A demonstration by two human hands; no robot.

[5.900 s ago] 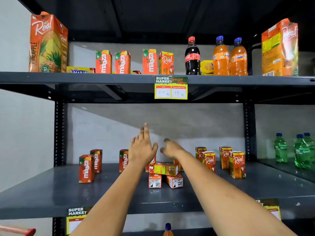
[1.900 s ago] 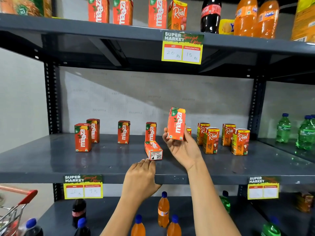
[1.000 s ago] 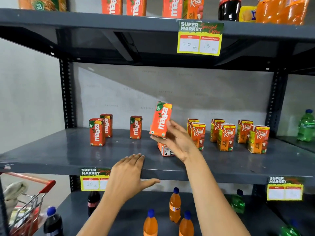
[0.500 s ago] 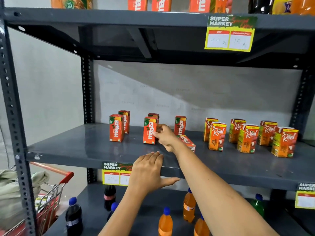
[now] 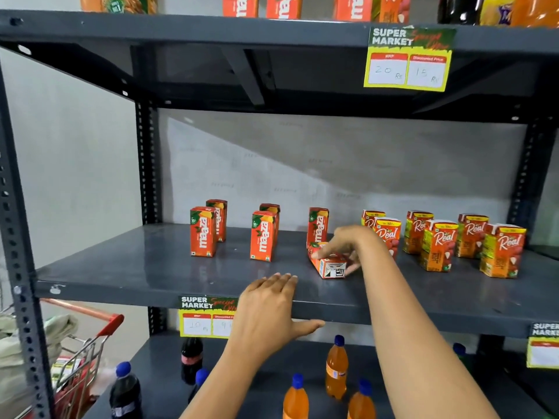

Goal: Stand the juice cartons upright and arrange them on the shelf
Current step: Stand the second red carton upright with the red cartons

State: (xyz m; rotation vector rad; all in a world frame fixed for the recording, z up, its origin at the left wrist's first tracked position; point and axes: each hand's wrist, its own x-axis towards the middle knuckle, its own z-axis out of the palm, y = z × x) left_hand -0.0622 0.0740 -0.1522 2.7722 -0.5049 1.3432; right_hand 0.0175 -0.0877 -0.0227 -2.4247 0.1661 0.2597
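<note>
On the dark grey middle shelf (image 5: 151, 276), one small orange Maaza carton (image 5: 328, 263) lies on its side. My right hand (image 5: 348, 246) is over it, fingers and thumb closing around its sides. Several Maaza cartons stand upright: a pair at the left (image 5: 203, 231), a pair in the middle (image 5: 263, 235), and a single one (image 5: 317, 226) just behind the lying carton. Several Real cartons (image 5: 438, 244) stand in rows to the right. My left hand (image 5: 269, 309) lies flat on the shelf's front edge, holding nothing.
Orange and dark soda bottles (image 5: 336, 367) stand on the shelf below. A red-handled shopping cart (image 5: 87, 343) with bags is at the lower left. Price tags (image 5: 408, 60) hang from the shelf edges. More cartons and bottles line the top shelf (image 5: 181, 28).
My right hand let go of the upright Maaza carton it had set down in the middle pair and moved right onto the carton lying on its side. My left hand stayed on the shelf edge.
</note>
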